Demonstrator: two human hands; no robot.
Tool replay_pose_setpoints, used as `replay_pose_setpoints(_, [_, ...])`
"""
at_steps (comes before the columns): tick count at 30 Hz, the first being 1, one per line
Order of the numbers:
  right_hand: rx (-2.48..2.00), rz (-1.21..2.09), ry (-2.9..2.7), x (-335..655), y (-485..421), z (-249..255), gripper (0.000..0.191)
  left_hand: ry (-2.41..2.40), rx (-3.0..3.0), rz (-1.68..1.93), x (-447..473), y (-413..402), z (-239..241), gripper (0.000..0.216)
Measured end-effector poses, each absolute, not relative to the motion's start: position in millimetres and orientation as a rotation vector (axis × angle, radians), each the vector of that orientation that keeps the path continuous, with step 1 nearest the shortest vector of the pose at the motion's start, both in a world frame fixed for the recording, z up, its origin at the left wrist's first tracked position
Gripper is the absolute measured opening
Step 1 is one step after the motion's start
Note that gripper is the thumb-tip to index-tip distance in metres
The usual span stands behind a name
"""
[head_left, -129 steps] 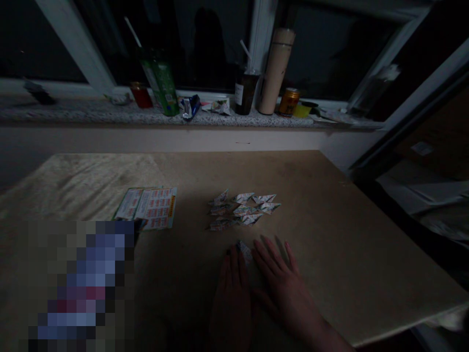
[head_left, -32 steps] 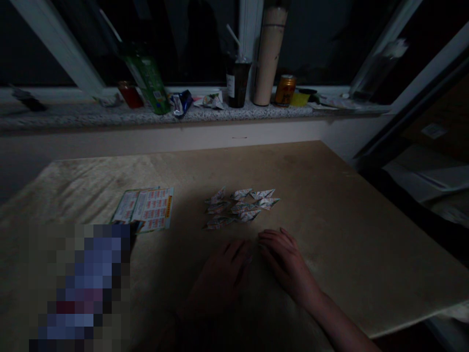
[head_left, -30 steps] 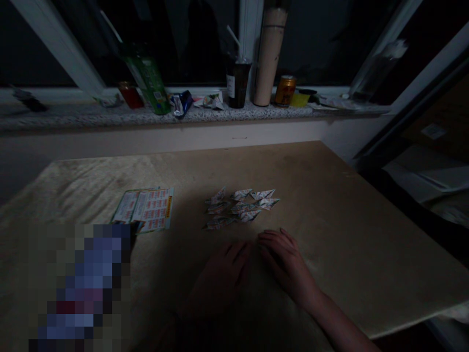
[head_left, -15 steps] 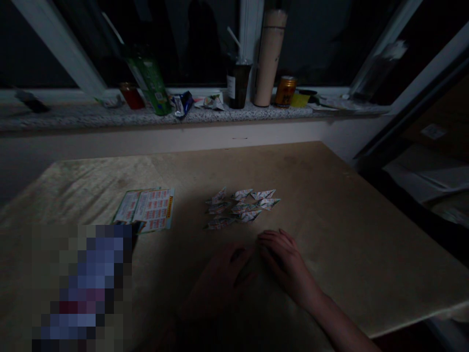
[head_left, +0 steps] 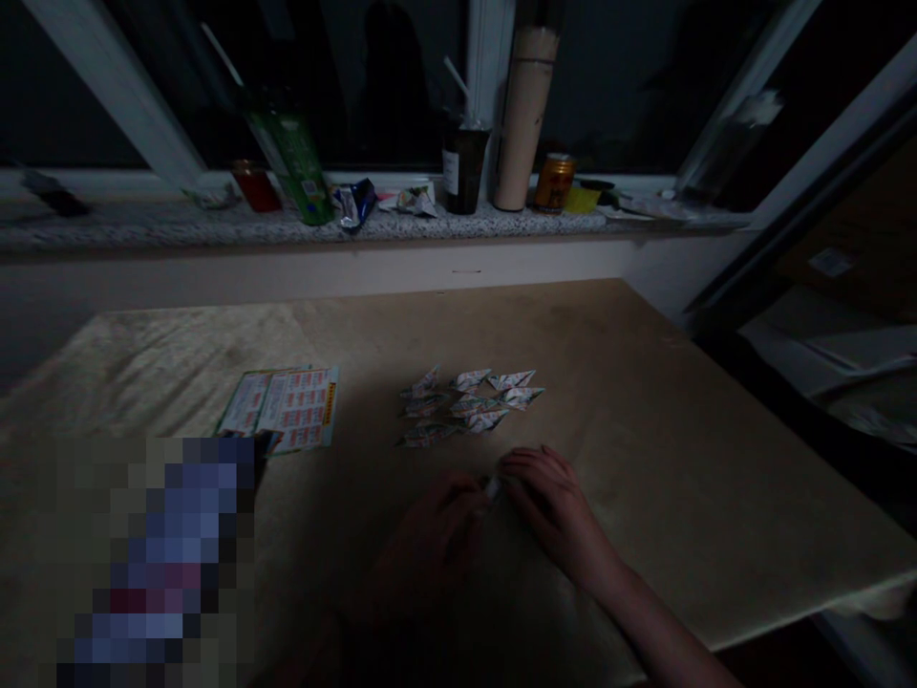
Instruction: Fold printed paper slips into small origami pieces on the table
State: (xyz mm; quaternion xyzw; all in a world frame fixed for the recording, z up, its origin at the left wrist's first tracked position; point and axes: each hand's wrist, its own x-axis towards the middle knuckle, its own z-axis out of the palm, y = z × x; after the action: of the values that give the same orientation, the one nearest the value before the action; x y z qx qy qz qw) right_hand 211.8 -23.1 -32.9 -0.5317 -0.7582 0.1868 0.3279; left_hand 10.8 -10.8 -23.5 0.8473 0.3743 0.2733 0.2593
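Observation:
Low over the table, my left hand [head_left: 440, 521] is in shadow, its fingers pinched on a small piece of folded paper [head_left: 493, 488]. From the other side my right hand [head_left: 550, 492] bends its fingers over the same piece, resting at the table surface. Only a pale bit of the paper shows between the fingertips; its shape is mostly hidden. Just beyond the hands lie several folded paper pieces [head_left: 473, 406] with pointed ends and printed patterns, set close together in loose rows.
Printed paper sheets [head_left: 287, 406] lie left on the cloth-covered table [head_left: 608, 354]. A pixelated bluish object [head_left: 172, 545] is at the lower left. Along the windowsill [head_left: 401, 227] stand a green bottle [head_left: 297, 172], a dark cup [head_left: 464, 172], a tall flask [head_left: 525, 124] and an orange can [head_left: 554, 183].
My left hand has closed its fingers near the right hand, and a pale bit of paper now shows between them. My right hand stays nearly in place. The view has shifted slightly.

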Motion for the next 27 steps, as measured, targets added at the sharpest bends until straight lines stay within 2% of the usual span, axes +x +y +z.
replay_pose_setpoints(17, [-1.324, 0.424, -2.099, 206, -25, -37, 0.035, 1.108, 2.262, 0.683, 9, -5, -28, 0.019])
replay_pose_setpoints(21, [-1.316, 0.403, -2.112, 206, -24, -39, 0.034, 1.156, 2.292, 0.672, 8, -3, -30, 0.018])
replay_pose_setpoints(27, [-1.245, 0.333, -2.165, 206, -24, -43, 0.023, 1.21, 2.427, 0.508, 7, -4, -29, 0.019])
